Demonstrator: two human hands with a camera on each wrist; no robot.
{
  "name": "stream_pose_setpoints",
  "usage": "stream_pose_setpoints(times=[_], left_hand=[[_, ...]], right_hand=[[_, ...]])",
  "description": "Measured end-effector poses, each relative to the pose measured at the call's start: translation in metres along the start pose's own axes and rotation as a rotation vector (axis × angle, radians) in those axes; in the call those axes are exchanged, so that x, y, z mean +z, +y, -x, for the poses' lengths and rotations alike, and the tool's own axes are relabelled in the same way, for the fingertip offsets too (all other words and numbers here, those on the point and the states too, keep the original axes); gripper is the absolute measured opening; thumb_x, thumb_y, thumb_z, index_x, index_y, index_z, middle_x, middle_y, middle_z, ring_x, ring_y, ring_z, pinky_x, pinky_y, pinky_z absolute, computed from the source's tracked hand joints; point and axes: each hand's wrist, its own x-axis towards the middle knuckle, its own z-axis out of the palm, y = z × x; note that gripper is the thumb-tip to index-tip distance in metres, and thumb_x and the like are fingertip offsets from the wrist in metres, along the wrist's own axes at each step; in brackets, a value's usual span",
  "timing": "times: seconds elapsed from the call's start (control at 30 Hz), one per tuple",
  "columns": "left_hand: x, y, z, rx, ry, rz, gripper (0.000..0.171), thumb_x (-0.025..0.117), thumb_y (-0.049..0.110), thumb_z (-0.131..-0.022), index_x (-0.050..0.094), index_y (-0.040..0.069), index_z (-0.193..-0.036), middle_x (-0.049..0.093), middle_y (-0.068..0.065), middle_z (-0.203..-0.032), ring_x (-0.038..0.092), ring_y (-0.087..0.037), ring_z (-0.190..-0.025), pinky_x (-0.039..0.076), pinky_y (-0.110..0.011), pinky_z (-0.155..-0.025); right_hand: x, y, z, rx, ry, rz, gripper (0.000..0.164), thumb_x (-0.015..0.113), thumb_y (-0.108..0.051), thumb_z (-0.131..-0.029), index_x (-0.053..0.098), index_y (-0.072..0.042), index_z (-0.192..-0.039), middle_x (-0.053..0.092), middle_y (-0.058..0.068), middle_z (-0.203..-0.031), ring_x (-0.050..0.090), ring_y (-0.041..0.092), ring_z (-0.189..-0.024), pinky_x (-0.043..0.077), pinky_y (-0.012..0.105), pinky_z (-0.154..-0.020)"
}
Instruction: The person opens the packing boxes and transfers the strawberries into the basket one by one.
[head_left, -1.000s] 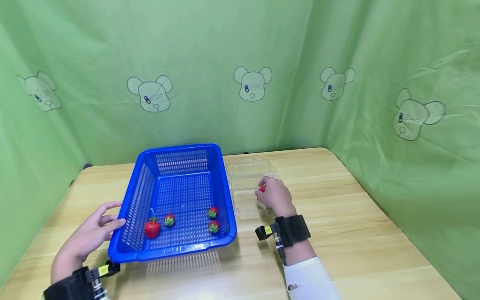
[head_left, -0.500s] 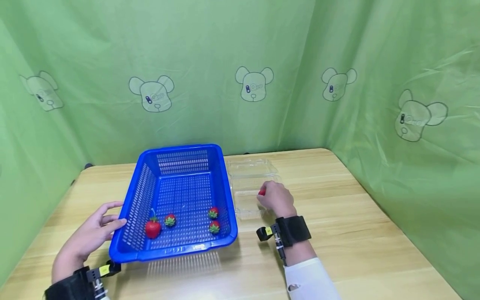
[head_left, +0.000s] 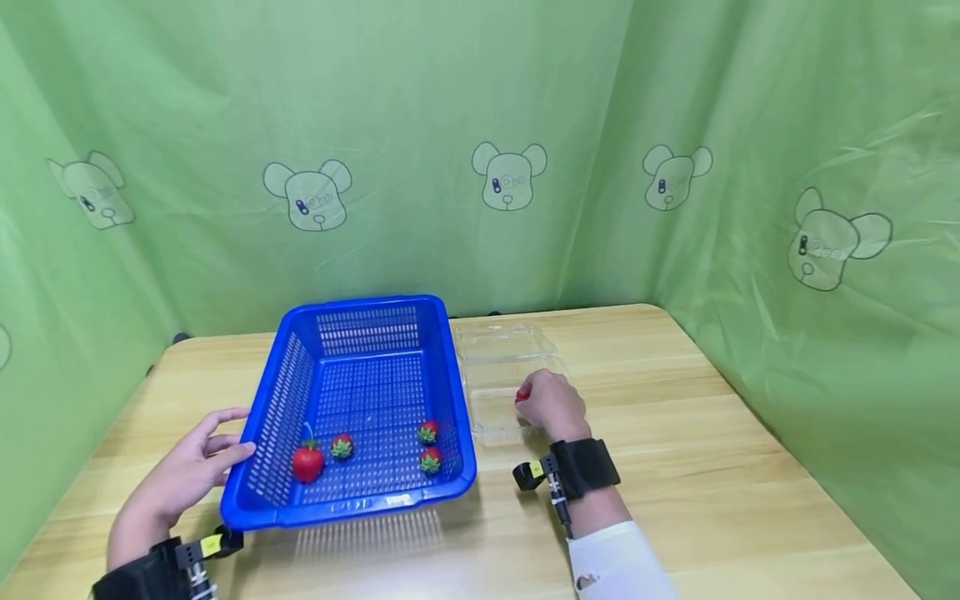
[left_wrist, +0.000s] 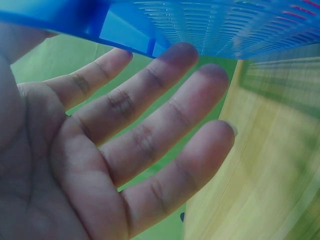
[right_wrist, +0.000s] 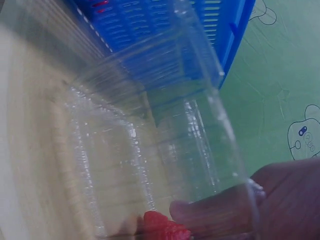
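My right hand reaches into a clear plastic box and pinches a red strawberry low inside it. In the right wrist view the thumb presses beside the strawberry, and the other fingers are mostly hidden. My left hand is at the left side of a blue perforated basket, thumb against its rim. The left wrist view shows the left fingers spread and nearly straight under the rim. Inside the basket lie a large strawberry with a stem and several smaller strawberries.
The basket stands directly left of the clear box on a wooden table. A green curtain with bear-head drawings surrounds the table at the back and sides.
My right hand has shifted slightly within the clear box, and less red shows past its fingers. My left hand and the basket keep their places; the whole head view has tipped a little.
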Motion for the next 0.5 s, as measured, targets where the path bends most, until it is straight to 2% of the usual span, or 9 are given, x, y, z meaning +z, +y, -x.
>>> stream_pose_setpoints(times=[0.27,0.37,0.5], left_hand=[[-0.0002,-0.0024,-0.0017,0.007,0.001,0.008,0.057,0.047,0.024,-0.101,0.019,0.000,-0.144,0.050,-0.035,-0.127,0.062,-0.031,-0.100,0.055,-0.049,-0.083],[-0.0003,-0.0028,-0.0018,0.011,0.000,0.008,0.057,0.047,0.026,-0.101,0.019,0.000,-0.144,0.050,-0.036,-0.127,0.062,-0.031,-0.100,0.054,-0.050,-0.083],[0.0001,-0.0021,-0.0018,0.012,0.004,0.012,0.057,0.048,0.026,-0.101,0.020,0.001,-0.144,0.050,-0.036,-0.127,0.062,-0.031,-0.099,0.055,-0.049,-0.083]], right_hand=[[0.0066,0.0006,-0.0014,0.016,0.015,0.005,0.007,0.071,-0.008,-0.072,0.066,-0.013,-0.072,0.061,0.005,-0.073,0.054,0.019,-0.057,0.037,0.030,-0.046],[0.0069,-0.0008,-0.0016,0.010,0.016,0.010,0.008,0.072,-0.009,-0.072,0.068,-0.012,-0.078,0.063,0.006,-0.076,0.055,0.020,-0.059,0.039,0.030,-0.047],[0.0066,-0.0018,-0.0027,0.009,0.002,0.026,0.019,0.073,-0.010,-0.073,0.070,-0.009,-0.092,0.065,0.008,-0.081,0.056,0.021,-0.062,0.041,0.032,-0.051]])
